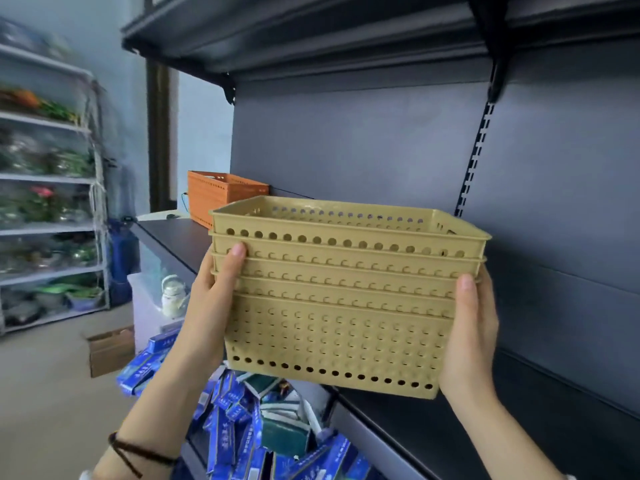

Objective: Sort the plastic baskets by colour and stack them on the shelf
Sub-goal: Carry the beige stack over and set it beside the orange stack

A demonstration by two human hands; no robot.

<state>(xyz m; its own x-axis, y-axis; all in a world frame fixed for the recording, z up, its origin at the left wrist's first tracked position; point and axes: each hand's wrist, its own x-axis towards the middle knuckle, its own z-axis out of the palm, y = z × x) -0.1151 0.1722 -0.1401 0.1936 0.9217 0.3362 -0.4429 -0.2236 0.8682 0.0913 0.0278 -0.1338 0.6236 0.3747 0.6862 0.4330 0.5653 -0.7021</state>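
Observation:
A nested stack of several tan perforated plastic baskets (339,299) is held up in front of the dark shelf (408,420). My left hand (214,299) grips the stack's left end, thumb on the front rims. My right hand (471,334) grips the right end the same way. The stack's bottom hangs just above the shelf board's front edge. An orange basket (221,195) stands at the far left end of the shelf, against the back panel.
Another dark shelf board (311,36) hangs overhead. Blue boxes (242,420) lie piled below the shelf. A white rack (52,181) with plants stands at the left, a cardboard box (110,351) on the floor near it.

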